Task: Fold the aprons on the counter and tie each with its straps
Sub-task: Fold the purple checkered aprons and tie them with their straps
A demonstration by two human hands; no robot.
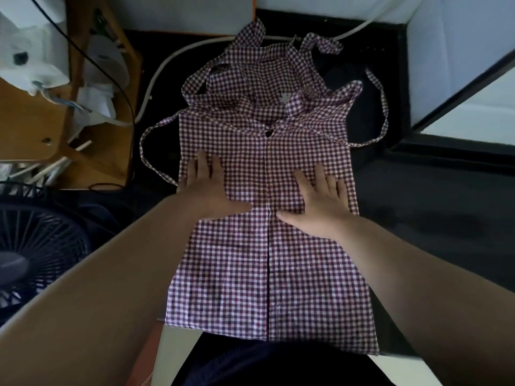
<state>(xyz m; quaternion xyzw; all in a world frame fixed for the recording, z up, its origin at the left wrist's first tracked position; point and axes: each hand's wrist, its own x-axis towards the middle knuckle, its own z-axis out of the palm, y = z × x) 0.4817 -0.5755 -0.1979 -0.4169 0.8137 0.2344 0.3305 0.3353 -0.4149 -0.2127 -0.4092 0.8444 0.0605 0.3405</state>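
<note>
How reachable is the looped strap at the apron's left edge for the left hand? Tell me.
Probably yes: the left hand lies flat on the apron beside the looped strap; nothing lies between.

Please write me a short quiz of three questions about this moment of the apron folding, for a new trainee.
1. True or false: the left hand and the right hand both lie flat on the checked apron.
2. Where do the apron's two folded-in sides meet? A) down the middle B) at the left edge C) nowhere
3. Fill in: the straps at the far end lie ____ (tied / loose).

Key: 1 true; 2 A; 3 loose.
</note>
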